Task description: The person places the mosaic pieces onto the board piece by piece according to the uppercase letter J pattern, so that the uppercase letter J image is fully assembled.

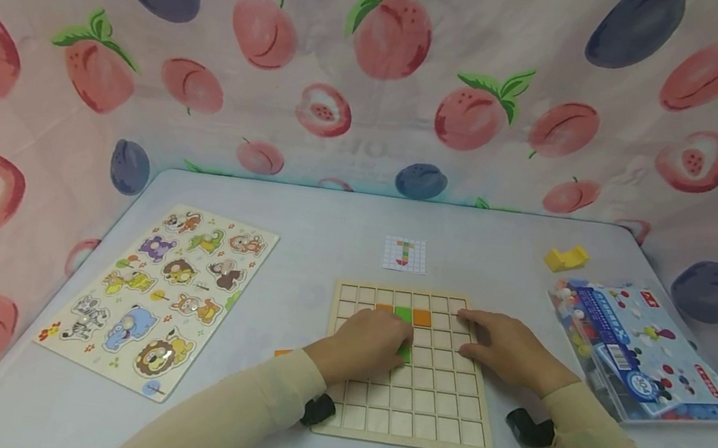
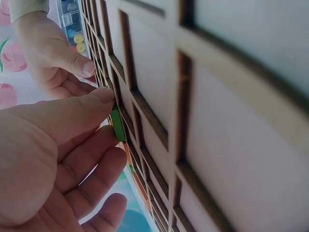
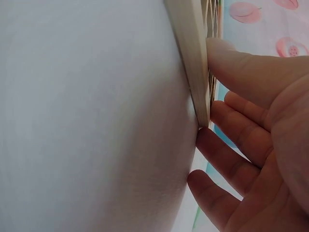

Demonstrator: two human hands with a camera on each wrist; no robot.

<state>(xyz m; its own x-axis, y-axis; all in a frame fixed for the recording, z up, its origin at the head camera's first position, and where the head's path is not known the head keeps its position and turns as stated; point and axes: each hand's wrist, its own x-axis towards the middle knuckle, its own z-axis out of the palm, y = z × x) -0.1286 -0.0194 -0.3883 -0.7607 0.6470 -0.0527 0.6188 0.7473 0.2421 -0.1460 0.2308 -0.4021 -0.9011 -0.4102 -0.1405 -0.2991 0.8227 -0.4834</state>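
Observation:
A wooden grid board (image 1: 373,417) lies on the table, with an orange tile (image 1: 421,318) and a green tile (image 1: 403,313) side by side in an upper row. Over the middle of the board my left hand (image 1: 366,340) pinches another green square tile (image 2: 117,123) between thumb and forefinger, at the grid's surface. My right hand (image 1: 514,349) holds the board's right edge, thumb on the frame and fingers along its side in the right wrist view. Part of the grid is hidden under the left hand.
A small pattern card (image 1: 405,254) lies behind the board. Left stands an animal puzzle board (image 1: 138,300); right, a clear bead box (image 1: 650,357) with a yellow piece (image 1: 566,258) behind it. An orange piece (image 1: 283,353) peeks out by the left wrist.

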